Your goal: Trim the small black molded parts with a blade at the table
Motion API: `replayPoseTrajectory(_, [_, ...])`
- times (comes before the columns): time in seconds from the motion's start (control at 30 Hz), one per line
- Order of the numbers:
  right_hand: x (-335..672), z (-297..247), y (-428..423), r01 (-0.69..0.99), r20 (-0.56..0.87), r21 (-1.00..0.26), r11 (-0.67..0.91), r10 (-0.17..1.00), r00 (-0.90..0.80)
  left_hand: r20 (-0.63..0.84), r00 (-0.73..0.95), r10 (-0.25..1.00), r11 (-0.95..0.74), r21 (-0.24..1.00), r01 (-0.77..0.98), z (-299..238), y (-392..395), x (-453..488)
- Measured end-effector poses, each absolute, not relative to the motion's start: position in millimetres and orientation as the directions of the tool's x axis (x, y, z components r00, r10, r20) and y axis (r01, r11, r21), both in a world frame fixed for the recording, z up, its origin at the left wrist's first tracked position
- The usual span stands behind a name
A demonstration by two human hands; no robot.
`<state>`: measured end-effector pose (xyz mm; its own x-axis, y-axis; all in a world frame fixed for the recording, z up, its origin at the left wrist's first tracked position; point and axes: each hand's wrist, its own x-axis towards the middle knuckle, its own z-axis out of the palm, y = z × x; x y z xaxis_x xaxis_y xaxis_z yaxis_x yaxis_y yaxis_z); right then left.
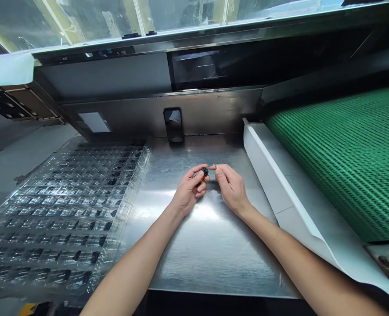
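Note:
My left hand (192,188) pinches a small black round part (205,171) between thumb and fingers, above the steel table (210,254). Close by on its right is my right hand (230,184), its thumb and index finger pressed together just beside the part. Whatever lies between those right fingertips is too small to make out. A narrow gap seems to separate the right fingers from the black part.
On the left lies a clear plastic tray (127,215) with rows of pockets, some holding dark parts. A phone (174,125) leans against the metal back wall. To the right, a white guard strip (276,184) borders the green conveyor belt (352,153).

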<state>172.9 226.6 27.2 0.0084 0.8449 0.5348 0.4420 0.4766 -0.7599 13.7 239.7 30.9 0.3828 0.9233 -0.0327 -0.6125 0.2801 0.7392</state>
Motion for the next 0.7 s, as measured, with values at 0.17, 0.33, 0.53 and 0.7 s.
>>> replayPoseTrajectory(0.17, [172.8,24.9,227.0,0.543,0.536,-0.694,0.472,0.843,-0.048,-0.019,0.370,0.929,0.269,0.721,-0.639,32.3,241.1,12.9])
replayPoseTrajectory(0.33, [172.4,18.7,228.8,0.592,0.533,-0.690,0.417,0.846,0.024,-0.011,0.342,0.940,0.247,0.713,-0.656,32.3,242.3,11.9])
replayPoseTrajectory(0.53, [171.9,18.2,228.8,0.622,0.560,-0.656,0.428,0.828,0.021,-0.021,0.324,0.946,0.245,0.701,-0.670,32.4,243.7,10.6])
replayPoseTrajectory(0.7, [173.0,19.0,229.0,0.625,0.565,-0.651,0.430,0.825,0.021,-0.032,0.320,0.947,0.252,0.693,-0.675,33.4,244.3,9.8])
